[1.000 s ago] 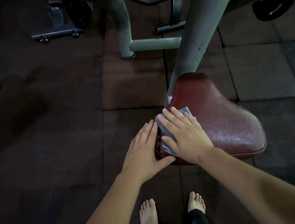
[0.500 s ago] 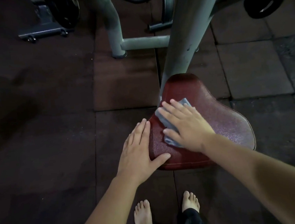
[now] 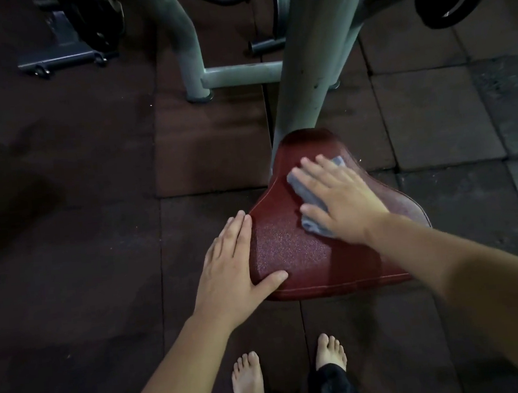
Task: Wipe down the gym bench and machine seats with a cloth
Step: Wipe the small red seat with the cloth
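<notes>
A dark red padded machine seat [image 3: 290,250] sits low in front of me, mounted on a slanted grey post [image 3: 312,66]. My right hand [image 3: 342,198] lies flat with straight fingers on a folded grey cloth [image 3: 310,201], pressing it onto the seat's upper middle. Most of the cloth is hidden under the palm. My left hand [image 3: 231,267] rests open against the seat's left edge, thumb on the front corner.
Grey tubular frame legs [image 3: 240,74] stand behind the seat. A dark machine base [image 3: 64,56] lies at the far left and a black weight plate [image 3: 450,4] hangs at the upper right. Rubber floor tiles [image 3: 99,241] surround the seat; my bare feet [image 3: 249,382] stand below it.
My right hand has slid the cloth from the seat's left front edge up and right toward the post. The left hand has kept its place on the left edge.
</notes>
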